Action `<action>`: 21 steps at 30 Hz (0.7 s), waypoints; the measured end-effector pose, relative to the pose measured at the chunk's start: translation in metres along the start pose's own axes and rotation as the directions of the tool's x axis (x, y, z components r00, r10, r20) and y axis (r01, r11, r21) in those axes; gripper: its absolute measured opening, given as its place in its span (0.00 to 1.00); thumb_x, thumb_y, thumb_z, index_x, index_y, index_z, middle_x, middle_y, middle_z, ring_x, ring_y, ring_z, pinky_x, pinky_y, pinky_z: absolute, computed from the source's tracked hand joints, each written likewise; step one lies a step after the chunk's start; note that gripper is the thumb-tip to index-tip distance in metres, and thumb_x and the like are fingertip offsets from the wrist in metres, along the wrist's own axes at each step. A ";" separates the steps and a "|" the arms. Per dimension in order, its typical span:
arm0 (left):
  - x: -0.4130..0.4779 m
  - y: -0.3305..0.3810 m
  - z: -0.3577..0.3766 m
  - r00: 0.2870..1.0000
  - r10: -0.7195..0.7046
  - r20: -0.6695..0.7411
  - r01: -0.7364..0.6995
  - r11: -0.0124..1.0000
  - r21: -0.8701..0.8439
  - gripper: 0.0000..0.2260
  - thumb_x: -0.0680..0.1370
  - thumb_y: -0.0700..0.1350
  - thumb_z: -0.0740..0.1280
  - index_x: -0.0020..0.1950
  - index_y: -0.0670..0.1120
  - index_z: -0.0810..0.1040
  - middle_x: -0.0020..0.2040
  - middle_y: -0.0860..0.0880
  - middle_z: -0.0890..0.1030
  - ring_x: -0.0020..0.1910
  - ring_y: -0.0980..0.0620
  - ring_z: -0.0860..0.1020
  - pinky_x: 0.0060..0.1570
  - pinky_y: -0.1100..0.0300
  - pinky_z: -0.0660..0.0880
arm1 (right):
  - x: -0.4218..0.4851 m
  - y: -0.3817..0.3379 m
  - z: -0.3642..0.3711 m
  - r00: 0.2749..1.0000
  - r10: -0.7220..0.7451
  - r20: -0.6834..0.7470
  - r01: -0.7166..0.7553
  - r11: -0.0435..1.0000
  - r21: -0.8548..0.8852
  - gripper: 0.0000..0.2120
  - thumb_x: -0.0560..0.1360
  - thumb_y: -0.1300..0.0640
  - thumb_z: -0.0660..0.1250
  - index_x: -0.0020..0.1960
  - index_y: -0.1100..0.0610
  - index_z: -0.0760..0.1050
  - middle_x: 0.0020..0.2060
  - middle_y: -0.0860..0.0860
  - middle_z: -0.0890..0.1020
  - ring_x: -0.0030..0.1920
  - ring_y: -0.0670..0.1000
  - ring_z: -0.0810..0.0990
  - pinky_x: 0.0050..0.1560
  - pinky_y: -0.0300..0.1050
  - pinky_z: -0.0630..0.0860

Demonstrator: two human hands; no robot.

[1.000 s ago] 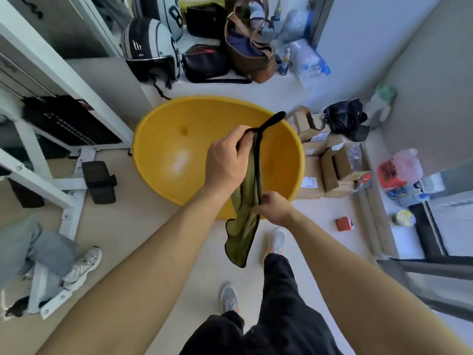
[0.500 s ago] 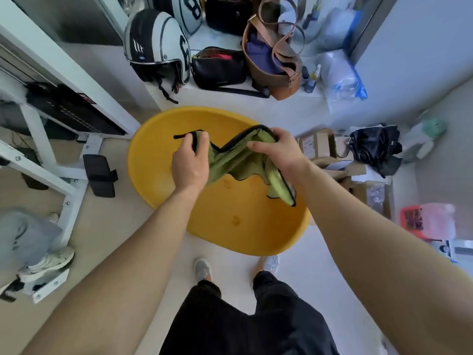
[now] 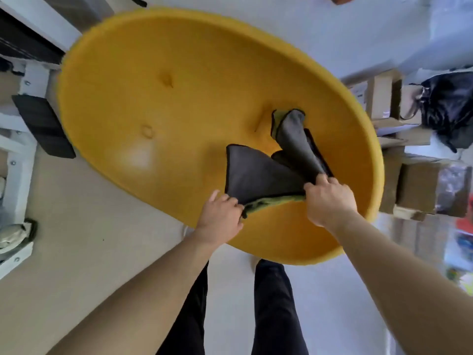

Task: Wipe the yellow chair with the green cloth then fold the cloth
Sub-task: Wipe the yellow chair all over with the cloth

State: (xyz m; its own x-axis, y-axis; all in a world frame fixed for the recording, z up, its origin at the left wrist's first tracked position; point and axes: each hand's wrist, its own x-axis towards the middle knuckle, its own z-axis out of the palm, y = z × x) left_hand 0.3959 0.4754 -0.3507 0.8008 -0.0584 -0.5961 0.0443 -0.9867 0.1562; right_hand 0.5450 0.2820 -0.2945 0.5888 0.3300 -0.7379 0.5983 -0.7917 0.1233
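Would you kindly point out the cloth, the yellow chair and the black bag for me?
cloth (image 3: pixel 256 175), head view, on its grey face.
yellow chair (image 3: pixel 153 80), head view, on the bare seat.
black bag (image 3: pixel 448 106), head view, on its crumpled body.

The scene is evenly and brightly lit, with soft shadows. A pale glare patch is seen on the yellow chair (image 3: pixel 158 103), left of the fingers. Motion blur is smeared over the boxes (image 3: pixel 414 180) to the right, and the edges are bowed by wide-angle distortion
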 end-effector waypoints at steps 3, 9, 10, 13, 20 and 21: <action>0.033 0.020 0.070 0.960 -0.050 0.276 0.056 0.998 -0.013 0.22 0.77 0.61 0.58 0.51 0.48 0.83 0.48 0.47 0.83 0.50 0.45 0.80 0.60 0.49 0.66 | 0.023 -0.023 0.079 0.945 -0.014 0.328 0.007 1.000 0.023 0.12 0.78 0.51 0.61 0.60 0.49 0.76 0.52 0.51 0.80 0.51 0.56 0.79 0.45 0.49 0.74; 0.084 0.047 0.167 0.960 -0.266 -0.093 0.207 0.890 -0.407 0.23 0.81 0.54 0.61 0.74 0.47 0.69 0.74 0.42 0.69 0.73 0.42 0.68 0.65 0.48 0.71 | 0.082 -0.056 0.174 0.994 -0.043 -0.099 0.042 0.999 -0.019 0.36 0.79 0.41 0.58 0.81 0.51 0.51 0.81 0.59 0.49 0.80 0.62 0.50 0.77 0.61 0.50; 0.092 0.050 0.179 0.964 -0.255 -0.080 0.199 0.885 -0.421 0.27 0.82 0.55 0.59 0.78 0.47 0.62 0.79 0.42 0.61 0.77 0.41 0.61 0.70 0.47 0.67 | 0.093 -0.056 0.186 0.995 -0.035 -0.091 0.030 0.998 -0.063 0.38 0.80 0.40 0.56 0.82 0.52 0.44 0.81 0.59 0.41 0.80 0.62 0.43 0.77 0.62 0.44; 0.126 0.056 0.202 0.970 -0.213 -0.116 0.152 0.906 -0.395 0.31 0.83 0.58 0.54 0.82 0.45 0.50 0.82 0.41 0.48 0.80 0.40 0.50 0.75 0.43 0.61 | 0.128 -0.047 0.200 0.983 -0.024 -0.181 -0.005 0.988 -0.156 0.37 0.81 0.39 0.50 0.82 0.52 0.38 0.79 0.59 0.34 0.80 0.61 0.38 0.77 0.62 0.39; 0.251 0.041 0.158 0.899 -0.239 -0.367 0.086 0.918 -0.386 0.31 0.83 0.59 0.52 0.82 0.44 0.50 0.82 0.41 0.49 0.81 0.41 0.47 0.77 0.42 0.53 | 0.198 0.002 0.127 0.893 0.039 -0.448 -0.167 0.954 -0.249 0.37 0.80 0.43 0.56 0.82 0.53 0.44 0.80 0.58 0.38 0.80 0.62 0.40 0.77 0.65 0.43; 0.250 0.038 0.160 0.901 -0.217 -0.375 0.074 0.929 -0.361 0.31 0.83 0.59 0.51 0.82 0.45 0.50 0.82 0.41 0.49 0.81 0.41 0.47 0.77 0.42 0.53 | 0.197 -0.006 0.131 0.904 0.041 -0.426 -0.162 0.954 -0.251 0.36 0.80 0.44 0.55 0.82 0.55 0.45 0.80 0.59 0.39 0.80 0.62 0.41 0.77 0.64 0.44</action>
State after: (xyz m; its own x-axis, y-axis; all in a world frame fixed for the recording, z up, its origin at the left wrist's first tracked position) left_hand 0.5021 0.3986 -0.6199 0.9360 0.2182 -0.2763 0.3160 -0.8667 0.3860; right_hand 0.5866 0.2843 -0.5275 0.7884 0.4847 -0.3788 0.6121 -0.6800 0.4037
